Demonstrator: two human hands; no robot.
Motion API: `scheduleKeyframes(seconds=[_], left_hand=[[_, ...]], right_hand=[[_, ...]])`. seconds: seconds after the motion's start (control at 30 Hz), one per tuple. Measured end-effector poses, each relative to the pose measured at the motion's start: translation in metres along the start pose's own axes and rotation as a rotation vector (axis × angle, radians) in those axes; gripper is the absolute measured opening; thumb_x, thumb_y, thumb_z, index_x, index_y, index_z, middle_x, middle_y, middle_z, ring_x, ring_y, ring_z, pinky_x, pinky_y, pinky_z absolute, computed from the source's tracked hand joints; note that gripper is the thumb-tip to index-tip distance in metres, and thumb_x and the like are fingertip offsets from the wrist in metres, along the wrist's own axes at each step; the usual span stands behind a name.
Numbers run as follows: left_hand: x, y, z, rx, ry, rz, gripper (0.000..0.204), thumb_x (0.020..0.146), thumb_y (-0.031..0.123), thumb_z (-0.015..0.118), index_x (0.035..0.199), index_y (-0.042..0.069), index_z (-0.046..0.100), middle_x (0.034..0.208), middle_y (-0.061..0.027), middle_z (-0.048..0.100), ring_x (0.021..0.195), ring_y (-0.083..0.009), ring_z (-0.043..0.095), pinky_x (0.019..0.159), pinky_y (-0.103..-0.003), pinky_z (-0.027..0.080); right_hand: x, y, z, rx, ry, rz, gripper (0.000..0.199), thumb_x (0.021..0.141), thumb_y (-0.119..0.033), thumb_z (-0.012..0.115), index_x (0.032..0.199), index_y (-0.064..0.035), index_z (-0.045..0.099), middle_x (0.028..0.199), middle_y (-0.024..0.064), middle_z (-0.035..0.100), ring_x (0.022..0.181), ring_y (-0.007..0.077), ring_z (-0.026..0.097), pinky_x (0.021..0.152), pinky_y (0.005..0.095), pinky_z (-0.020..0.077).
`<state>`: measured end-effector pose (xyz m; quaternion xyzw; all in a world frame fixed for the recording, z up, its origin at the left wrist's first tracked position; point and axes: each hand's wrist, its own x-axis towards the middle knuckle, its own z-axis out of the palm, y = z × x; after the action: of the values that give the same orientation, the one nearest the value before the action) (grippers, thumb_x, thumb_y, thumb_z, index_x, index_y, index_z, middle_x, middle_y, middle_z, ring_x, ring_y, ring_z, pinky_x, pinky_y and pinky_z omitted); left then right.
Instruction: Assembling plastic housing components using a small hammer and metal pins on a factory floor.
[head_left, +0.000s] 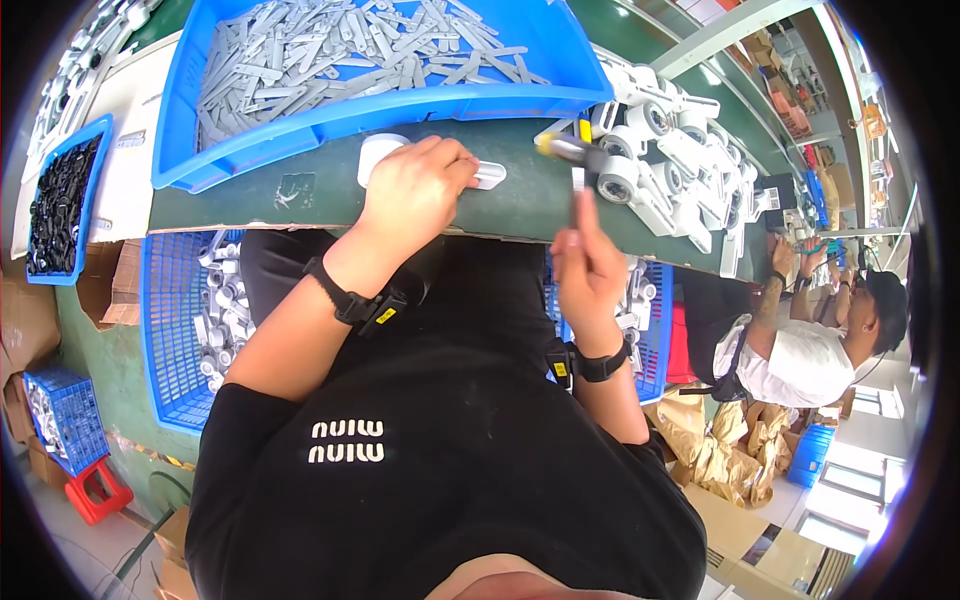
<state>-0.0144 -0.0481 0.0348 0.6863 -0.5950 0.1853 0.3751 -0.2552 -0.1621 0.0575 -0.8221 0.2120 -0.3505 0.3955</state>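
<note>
On the dark green worktop (330,190), whose near edge shows raw cardboard-like trim, the left hand (415,195) lies knuckles-up, curled over a white plastic part (480,175); the part's rounded, slotted tongue sticks out at the hand's 3 o'clock side and a blunt white end shows at its 10 o'clock, while the middle is hidden under the fingers, so how tightly it is gripped is hard to judge beyond the fingers being closed down on it. The right hand (588,265) is raised at the left hand's 4 o'clock, fingers closed around the dark shaft of a slim hand tool (572,150) with a yellow and black tip; the tip is blurred and its exact shape cannot be made out. At the tool's 3 o'clock sits a heap of white moulded assemblies (670,160) with round, wheel-like ends, smooth and glossy. At 12 o'clock from the left hand stands a big blue plastic bin (400,110) filled with flat grey strips (350,50), its far wall cut off by the frame. A smaller blue bin of black parts (62,205) lies at 9 o'clock. Below the worktop, a blue mesh crate (170,330) holds more white pieces, partly hidden by the person's arm. Both wrists wear black bands. Another person's hands work at far 3 o'clock, small and unclear.
</note>
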Motion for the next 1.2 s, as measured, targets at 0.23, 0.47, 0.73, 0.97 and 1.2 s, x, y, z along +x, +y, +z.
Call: scheduleKeyframes(seconds=[0.23,0.47,0.73,0.97,1.2], left_hand=[[-0.001,0.005,0.001,0.014,-0.006,-0.024,0.005,0.083,0.008,0.082,0.087,0.008,0.079,0.094,0.0002,0.076,0.084,-0.0225,0.074,0.069,-0.036,0.059],[0.001,0.005,-0.002,0.004,0.003,-0.038,0.006,0.084,0.008,0.082,0.090,0.008,0.079,0.093,-0.0013,0.075,0.083,-0.0247,0.073,0.070,-0.038,0.059],[0.010,0.017,-0.019,0.059,-0.355,0.117,0.025,0.088,0.009,0.072,0.111,0.002,0.075,0.109,-0.0105,0.070,0.108,-0.0301,0.068,0.090,-0.042,0.057],[0.007,0.024,-0.059,-0.071,-0.298,0.262,0.025,0.083,0.009,0.073,0.106,0.008,0.082,0.134,-0.0092,0.072,0.131,-0.0272,0.064,0.112,-0.041,0.051],[-0.018,0.000,-0.051,-0.014,-0.301,-0.231,0.021,0.092,0.005,0.075,0.113,0.004,0.077,0.127,-0.0158,0.074,0.111,-0.0411,0.071,0.093,-0.048,0.059]], right_hand=[[-0.002,-0.018,-0.005,0.080,-0.030,0.071,0.056,0.103,0.005,0.060,0.158,-0.0058,0.061,0.080,0.0116,0.064,0.065,0.0174,0.058,0.067,0.0305,0.0505],[0.006,-0.003,0.001,-0.102,-0.158,0.078,0.051,0.108,0.000,0.061,0.158,-0.0090,0.061,0.081,0.0027,0.065,0.068,0.0102,0.056,0.068,0.0287,0.0507],[-0.005,0.006,0.001,0.253,-0.032,0.277,0.050,0.113,-0.007,0.059,0.163,-0.0112,0.056,0.084,-0.0037,0.065,0.067,0.0023,0.050,0.061,0.0202,0.0434],[-0.014,0.013,-0.002,0.295,-0.022,0.298,0.051,0.113,-0.006,0.058,0.164,-0.0117,0.056,0.086,-0.0031,0.066,0.066,0.0013,0.050,0.060,0.0196,0.0423],[-0.010,0.003,0.009,0.271,-0.091,0.280,0.051,0.111,-0.004,0.060,0.161,-0.0108,0.059,0.086,-0.0025,0.067,0.068,0.0023,0.053,0.063,0.0202,0.0449]])
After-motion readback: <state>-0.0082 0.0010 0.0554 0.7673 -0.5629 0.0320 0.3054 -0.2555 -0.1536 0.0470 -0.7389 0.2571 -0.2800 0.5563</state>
